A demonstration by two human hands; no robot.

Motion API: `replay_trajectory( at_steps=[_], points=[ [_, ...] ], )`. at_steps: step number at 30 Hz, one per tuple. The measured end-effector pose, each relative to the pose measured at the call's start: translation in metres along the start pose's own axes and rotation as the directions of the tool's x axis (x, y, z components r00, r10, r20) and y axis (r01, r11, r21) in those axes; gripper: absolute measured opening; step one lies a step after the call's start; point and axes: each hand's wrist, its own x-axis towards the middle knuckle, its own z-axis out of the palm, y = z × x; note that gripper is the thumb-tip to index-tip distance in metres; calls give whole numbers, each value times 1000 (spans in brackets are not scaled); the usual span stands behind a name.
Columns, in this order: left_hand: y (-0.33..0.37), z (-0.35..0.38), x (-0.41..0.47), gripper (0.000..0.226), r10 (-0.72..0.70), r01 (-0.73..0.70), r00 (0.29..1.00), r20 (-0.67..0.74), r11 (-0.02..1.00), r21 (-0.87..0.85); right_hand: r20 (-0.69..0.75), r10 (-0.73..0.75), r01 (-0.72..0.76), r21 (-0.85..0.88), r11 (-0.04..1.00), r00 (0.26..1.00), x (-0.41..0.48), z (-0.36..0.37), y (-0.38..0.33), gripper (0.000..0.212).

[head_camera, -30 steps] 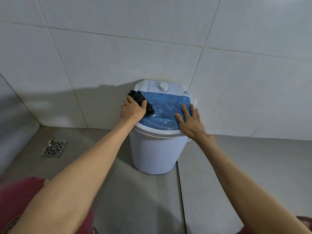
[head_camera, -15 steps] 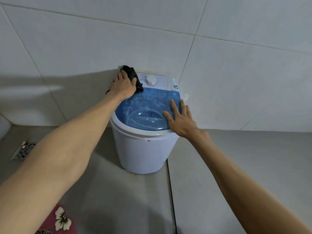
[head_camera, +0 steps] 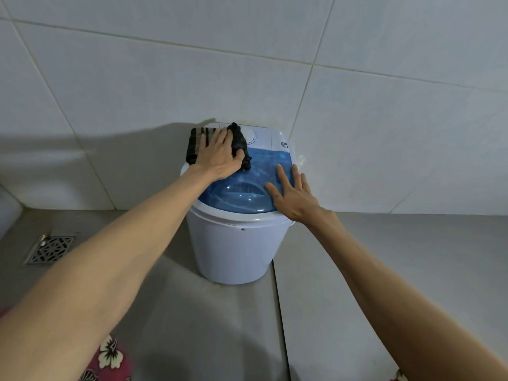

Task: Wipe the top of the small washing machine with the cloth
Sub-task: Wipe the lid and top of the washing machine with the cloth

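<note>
A small white washing machine point(head_camera: 233, 251) with a translucent blue lid point(head_camera: 242, 193) stands on the floor against the tiled wall. A white dial point(head_camera: 249, 136) sits on its rear control panel. My left hand point(head_camera: 217, 155) presses a dark, striped cloth point(head_camera: 239, 143) flat onto the back left of the top, beside the dial; part of the cloth spreads out to the left of my fingers. My right hand point(head_camera: 294, 193) lies flat, fingers spread, on the right side of the blue lid and holds nothing.
A metal floor drain point(head_camera: 49, 248) is set into the grey floor at the left. The tiled wall point(head_camera: 247, 64) rises directly behind the machine. Pink flowered fabric point(head_camera: 107, 361) shows at the bottom edge.
My left hand has slid the cloth from the lid's left edge back onto the rear panel near the dial, and the cloth now lies more spread out. My right hand stays on the lid.
</note>
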Motion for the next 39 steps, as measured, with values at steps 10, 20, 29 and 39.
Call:
replay_trajectory(
  at_steps=[10,20,29,39],
  points=[
    [37,-6,-40,28,-122,30,940,-319,960,-278,24,17,-17,13,1000,1000,-7,-5,-4,72],
    [55,-33,47,59,-145,61,982,-125,856,-513,37,0,-1,26,1000,999,-3,-3,-2,72],
    [26,9,72,58,308,-309,951,28,945,108,37,-21,20,13,1000,999,1,-2,3,73],
    [10,9,67,59,376,-376,926,30,911,168,34,-12,12,-7,1000,999,0,-3,3,73]
  ],
)
